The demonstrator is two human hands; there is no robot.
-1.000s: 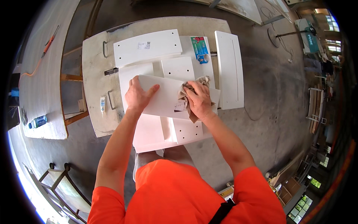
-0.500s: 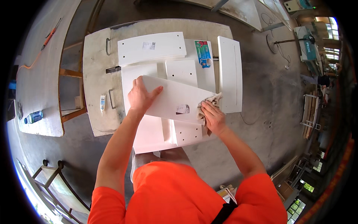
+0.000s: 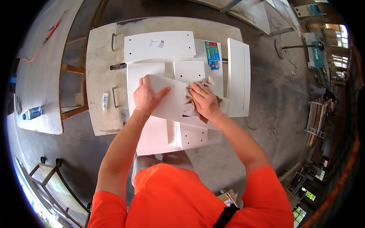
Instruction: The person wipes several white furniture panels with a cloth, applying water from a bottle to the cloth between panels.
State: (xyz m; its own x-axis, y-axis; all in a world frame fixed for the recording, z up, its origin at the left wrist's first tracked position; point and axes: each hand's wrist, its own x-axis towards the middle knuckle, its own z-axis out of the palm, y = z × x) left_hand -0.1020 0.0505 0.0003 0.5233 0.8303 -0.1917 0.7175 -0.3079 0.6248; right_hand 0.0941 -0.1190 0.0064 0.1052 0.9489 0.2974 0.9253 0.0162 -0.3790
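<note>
A white panel (image 3: 167, 97) lies slanted on top of several other white boards, its right end lower than its left. My left hand (image 3: 146, 95) grips its left end, thumb spread over the upper face and fingers around the edge. Pressed onto the panel's right half, my right hand (image 3: 205, 100) holds a crumpled beige rag (image 3: 194, 104). The rag partly covers a printed label (image 3: 188, 111) on the panel. Below the panel lie a board with dark holes (image 3: 194, 136) and a plain white board (image 3: 154, 133); above it is a labelled white board (image 3: 159, 45).
The boards rest on a worn worktable (image 3: 100, 72) with metal handles. On it are a small white tube (image 3: 105, 101), a blue-green packet (image 3: 213, 55) and a long white board (image 3: 238, 78). A side table (image 3: 42, 83) bears a bottle (image 3: 33, 113) and an orange-handled tool (image 3: 51, 32).
My right hand and the rag have moved left along the panel, from its right end toward its middle. My left hand keeps its grip on the left end.
</note>
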